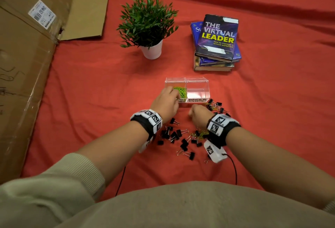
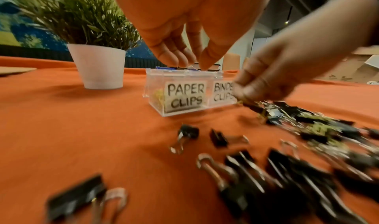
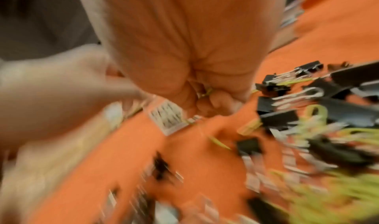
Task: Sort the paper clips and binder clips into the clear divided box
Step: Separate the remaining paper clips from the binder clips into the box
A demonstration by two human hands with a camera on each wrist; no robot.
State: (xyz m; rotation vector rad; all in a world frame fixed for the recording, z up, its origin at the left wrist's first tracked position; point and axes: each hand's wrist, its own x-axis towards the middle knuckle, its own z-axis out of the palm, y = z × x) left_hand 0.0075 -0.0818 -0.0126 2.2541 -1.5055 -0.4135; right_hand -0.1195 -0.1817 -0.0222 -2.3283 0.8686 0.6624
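The clear divided box (image 1: pixel 197 82) stands on the red cloth, labelled PAPER CLIPS (image 2: pixel 185 98) on its left half. Green paper clips (image 1: pixel 180 91) lie in that left compartment; the right one looks bare. My left hand (image 1: pixel 171 92) hangs over the left compartment, fingers pointing down with their tips close together (image 2: pixel 192 64) and nothing seen between them. My right hand (image 1: pixel 194 113) is low in front of the box, curled into a fist (image 3: pixel 209 98) around yellow-green paper clips (image 3: pixel 208 91). Black binder clips (image 1: pixel 174 135) and more paper clips (image 1: pixel 202 134) lie scattered between my wrists.
A potted plant (image 1: pixel 152 50) stands behind the box on the left. A stack of books (image 1: pixel 216 41) is behind it on the right. A large cardboard box (image 1: pixel 27 64) fills the left side. More binder clips (image 1: pixel 216 107) lie by the box's right front corner.
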